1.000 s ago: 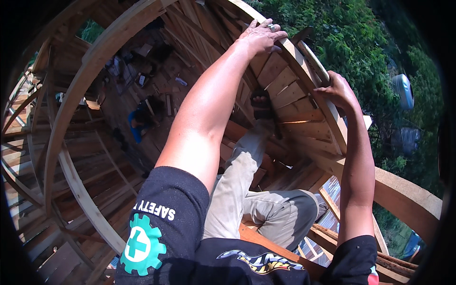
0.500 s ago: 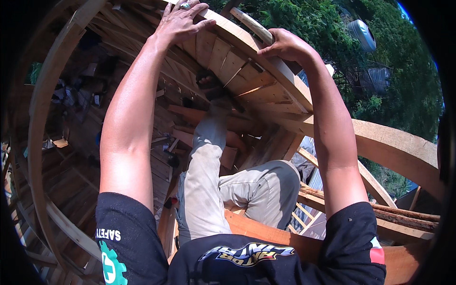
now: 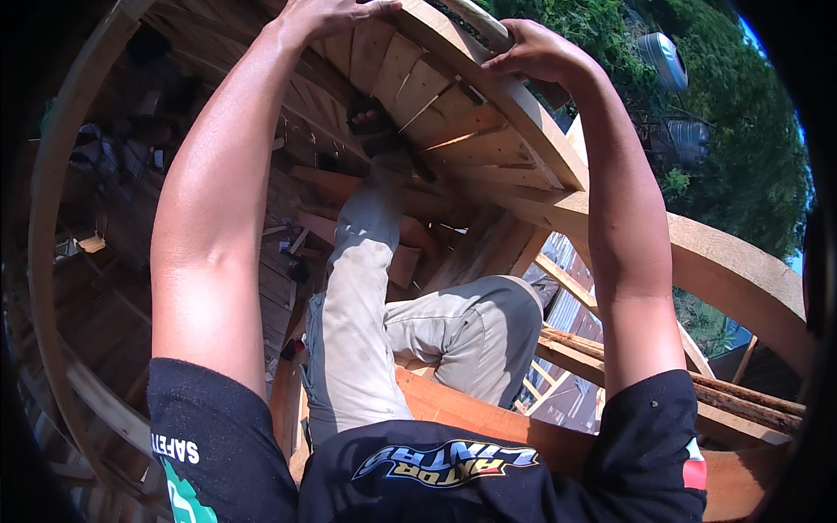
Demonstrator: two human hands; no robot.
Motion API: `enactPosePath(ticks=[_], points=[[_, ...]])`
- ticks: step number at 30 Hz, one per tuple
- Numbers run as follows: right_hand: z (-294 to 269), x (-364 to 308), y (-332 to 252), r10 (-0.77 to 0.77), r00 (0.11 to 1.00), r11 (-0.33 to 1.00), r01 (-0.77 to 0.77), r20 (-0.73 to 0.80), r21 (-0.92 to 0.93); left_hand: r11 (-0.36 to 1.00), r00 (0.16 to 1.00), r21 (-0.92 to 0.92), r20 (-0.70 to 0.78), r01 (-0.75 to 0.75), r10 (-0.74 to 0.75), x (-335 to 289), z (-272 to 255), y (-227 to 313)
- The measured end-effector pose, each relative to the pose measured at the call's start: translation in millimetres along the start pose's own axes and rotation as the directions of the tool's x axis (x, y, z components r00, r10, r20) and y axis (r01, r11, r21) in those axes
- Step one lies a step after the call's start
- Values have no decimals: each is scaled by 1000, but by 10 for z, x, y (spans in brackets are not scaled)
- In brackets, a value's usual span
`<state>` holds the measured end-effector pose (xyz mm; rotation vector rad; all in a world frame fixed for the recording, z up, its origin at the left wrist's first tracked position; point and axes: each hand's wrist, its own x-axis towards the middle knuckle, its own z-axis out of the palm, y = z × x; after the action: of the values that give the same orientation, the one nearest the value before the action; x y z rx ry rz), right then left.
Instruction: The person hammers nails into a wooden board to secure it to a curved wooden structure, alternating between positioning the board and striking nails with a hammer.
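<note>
At the top edge of the view my left hand [image 3: 327, 16] lies on the curved wooden beam [image 3: 449, 42], fingers stretched out and partly cut off by the frame. My right hand [image 3: 547, 54] is closed around the wooden handle [image 3: 478, 19] of a hammer, just beyond the beam's outer side. The hammer's head is out of view now. Below the beam, planks [image 3: 453, 113] form a slatted wall on its inner side.
My sandalled foot [image 3: 375, 126] is braced against the planks, and my bent knee [image 3: 510, 305] is beside an orange-brown board [image 3: 488, 414]. Another curved rib [image 3: 52, 218] rises at left. Poles [image 3: 741, 401] lie at right; trees and a metal drum [image 3: 663, 61] are beyond.
The beam and both hands sit higher in the view, with my left hand now partly cut off. The hammer's head has left the top of the picture; my right hand keeps its grip.
</note>
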<state>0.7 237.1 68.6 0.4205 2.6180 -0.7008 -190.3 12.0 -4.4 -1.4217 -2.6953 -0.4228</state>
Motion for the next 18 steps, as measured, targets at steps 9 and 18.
enactPosePath(ticks=[9, 18], points=[[-356, -347, -591, 182, 971, 983, -175, -158, 58, 987, 985, -45, 84, 153, -149, 61, -57, -9], [81, -431, -749, 311, 868, 937, -211, -388, 280, 999, 998, -25, -59, 20, -22, 72, 87, -323]])
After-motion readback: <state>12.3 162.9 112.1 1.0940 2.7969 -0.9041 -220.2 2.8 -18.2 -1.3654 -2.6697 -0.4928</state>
